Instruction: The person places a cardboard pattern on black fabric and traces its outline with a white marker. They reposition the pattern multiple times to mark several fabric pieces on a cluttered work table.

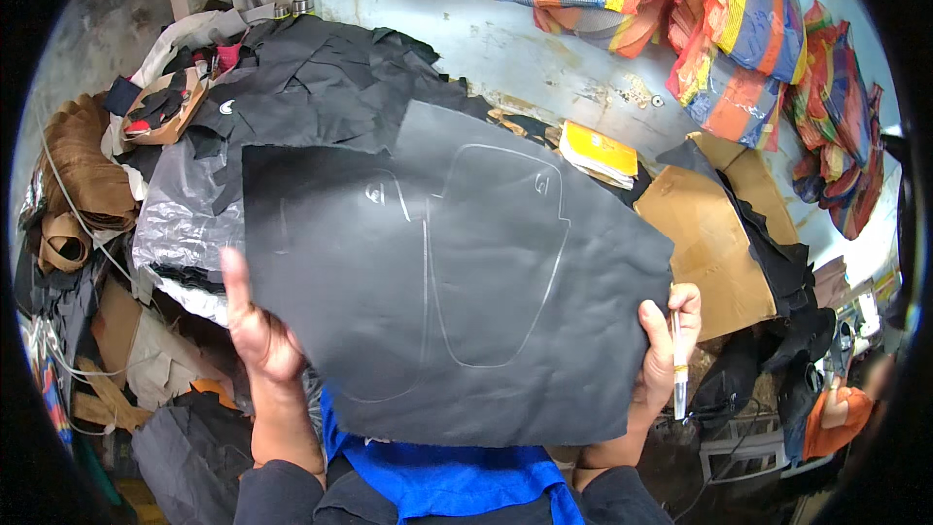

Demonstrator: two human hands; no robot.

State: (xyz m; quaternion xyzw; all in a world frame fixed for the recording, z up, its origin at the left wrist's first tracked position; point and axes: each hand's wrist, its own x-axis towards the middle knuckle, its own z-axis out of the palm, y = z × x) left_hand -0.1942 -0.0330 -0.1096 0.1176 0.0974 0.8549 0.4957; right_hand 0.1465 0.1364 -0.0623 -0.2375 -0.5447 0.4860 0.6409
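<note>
A large black sheet of leather-like material is raised in front of me, with two tapered shapes outlined on it in pale lines. My right hand grips the sheet's right edge, thumb on top. In the same hand a slim pen with a clear lower end points downward. Against the sheet's lower left edge is my left hand, one finger stretched upward and away from the material. Its other fingers are partly hidden, and it seems to support the sheet rather than pinch it.
Behind the sheet lies a heap of black material. A yellow-covered booklet sits near an open cardboard box on the right. Colourful striped bags pile up at the far right. A brown roll and clear plastic are at left.
</note>
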